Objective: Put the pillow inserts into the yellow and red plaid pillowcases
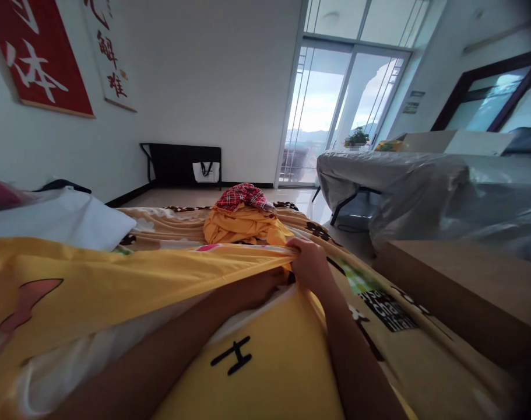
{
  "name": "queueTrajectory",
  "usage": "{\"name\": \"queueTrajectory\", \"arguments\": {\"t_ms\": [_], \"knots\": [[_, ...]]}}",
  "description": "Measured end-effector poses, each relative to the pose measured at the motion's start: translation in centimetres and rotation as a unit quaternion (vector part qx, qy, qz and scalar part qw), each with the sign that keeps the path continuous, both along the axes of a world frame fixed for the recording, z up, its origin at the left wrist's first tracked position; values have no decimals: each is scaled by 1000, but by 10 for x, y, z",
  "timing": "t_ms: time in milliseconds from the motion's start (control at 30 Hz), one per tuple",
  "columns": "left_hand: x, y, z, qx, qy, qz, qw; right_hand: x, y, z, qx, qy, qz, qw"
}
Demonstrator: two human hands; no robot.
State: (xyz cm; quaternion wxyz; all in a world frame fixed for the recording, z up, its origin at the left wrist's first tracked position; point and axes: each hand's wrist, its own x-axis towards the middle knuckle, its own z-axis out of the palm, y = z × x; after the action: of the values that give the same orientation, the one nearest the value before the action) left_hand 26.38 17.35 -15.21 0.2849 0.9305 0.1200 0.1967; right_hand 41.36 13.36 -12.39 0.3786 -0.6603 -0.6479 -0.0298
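Note:
A yellow pillowcase [116, 280] with a pink cartoon print is stretched across the near view. My right hand [309, 262] is closed, pinching its far edge. My left forearm reaches inside the opening; my left hand [265, 286] is mostly hidden under the fabric beside the right hand. Below them lies a yellow pillow [269, 361] with a black mark and a white edge.
A heap of yellow cloth [243, 227] topped by a red plaid piece [244, 195] lies further back on the patterned bedspread [379, 309]. White bedding [64, 219] is at left. A wooden surface [461, 286] and a covered table [422, 181] stand right.

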Motion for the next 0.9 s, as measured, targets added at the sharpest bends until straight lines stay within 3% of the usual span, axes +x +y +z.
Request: {"name": "queueTrajectory", "arguments": {"t_ms": [100,167,400,600,800,900], "knots": [[3,-4,7,45,-14,-50,998,-4,0,1,15,19,21,999],[4,-3,7,57,-18,-46,997,-6,0,1,20,27,24,999],[2,-1,1,37,-24,29,999,-2,3,-5,-1,-26,0,1000],[5,2,-11,37,-25,95,994,5,4,-7,-24,-49,18,998],[4,1,-12,49,-28,132,990,-6,-1,-4,-67,-93,-63,991],[3,-2,-11,59,-31,139,988,-4,-1,-5,-79,-113,-67,988]]}}
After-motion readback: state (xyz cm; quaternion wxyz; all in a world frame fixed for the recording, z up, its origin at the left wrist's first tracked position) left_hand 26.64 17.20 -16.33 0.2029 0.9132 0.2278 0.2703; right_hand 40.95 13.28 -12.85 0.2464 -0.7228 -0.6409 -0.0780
